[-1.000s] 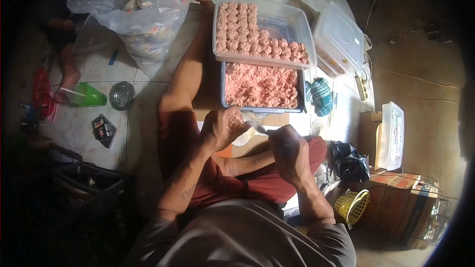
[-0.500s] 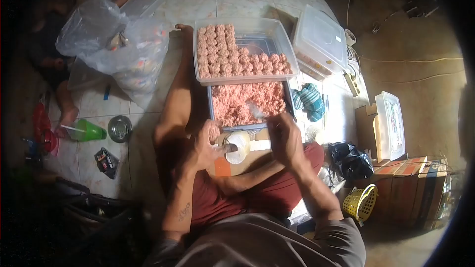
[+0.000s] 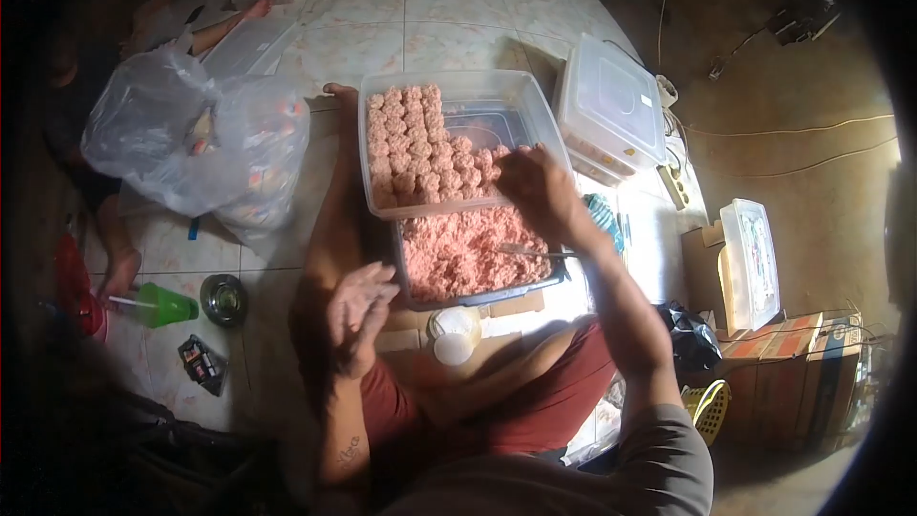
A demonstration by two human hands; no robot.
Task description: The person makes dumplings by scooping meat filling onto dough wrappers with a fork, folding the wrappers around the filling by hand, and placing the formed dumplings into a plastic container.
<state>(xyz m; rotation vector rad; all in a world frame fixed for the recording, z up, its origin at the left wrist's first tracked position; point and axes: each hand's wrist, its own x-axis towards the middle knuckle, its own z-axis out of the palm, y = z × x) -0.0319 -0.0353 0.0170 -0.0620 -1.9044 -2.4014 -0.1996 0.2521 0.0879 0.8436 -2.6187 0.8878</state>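
Note:
My right hand is over the front right part of a clear plastic box that holds rows of pink minced balls. Its fingers are curled downward, and what they hold, if anything, is hidden. Below that box sits a blue-grey tray of pink mince, with a metal utensil lying across its right part. My left hand is raised at the tray's front left corner, fingers apart and empty. Round whitish lids or tubs rest on cardboard in front of the tray.
A filled plastic bag, a green cup and a metal bowl are on the left. Another person's arm and foot show there. Lidded boxes, a cloth and a yellow basket are on the right.
My right hand has moved from the mince up to the box of balls, leaving the utensil in the tray. My left hand has opened, and the mince it held is gone. The view has shifted.

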